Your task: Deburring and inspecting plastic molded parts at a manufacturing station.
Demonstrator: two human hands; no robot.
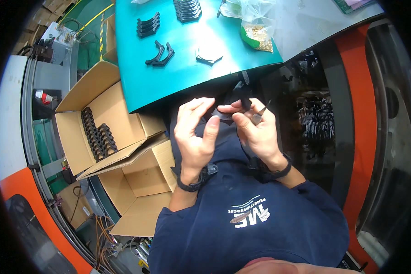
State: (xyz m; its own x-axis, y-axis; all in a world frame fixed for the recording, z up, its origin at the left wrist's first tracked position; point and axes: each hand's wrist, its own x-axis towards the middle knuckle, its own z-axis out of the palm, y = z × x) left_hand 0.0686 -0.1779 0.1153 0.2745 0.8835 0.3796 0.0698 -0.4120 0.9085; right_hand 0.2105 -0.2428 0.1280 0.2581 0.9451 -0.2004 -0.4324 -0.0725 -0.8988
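Note:
A black curved plastic part [224, 113] is between my hands, in front of the bench edge. My right hand [260, 132] is closed, with thumb and forefinger pinched at this part. A thin pointed tool [263, 111] also sticks out from its fingers; its kind is unclear. Fingers stretched and thumb apart, my left hand [194, 132] is beside the part's left end; whether it touches it I cannot tell. On the green bench top ahead lie two black curved brackets [161, 55] and a white, glare-lit curved piece [209, 55].
Stacks of black brackets [148, 25] [187, 10] stand farther back on the green bench [141, 89]. A clear bag of small brass-coloured pieces [259, 36] lies at its right. An open cardboard box [123, 105] at left holds rows of black parts [93, 137]; another open box [141, 201] is nearer.

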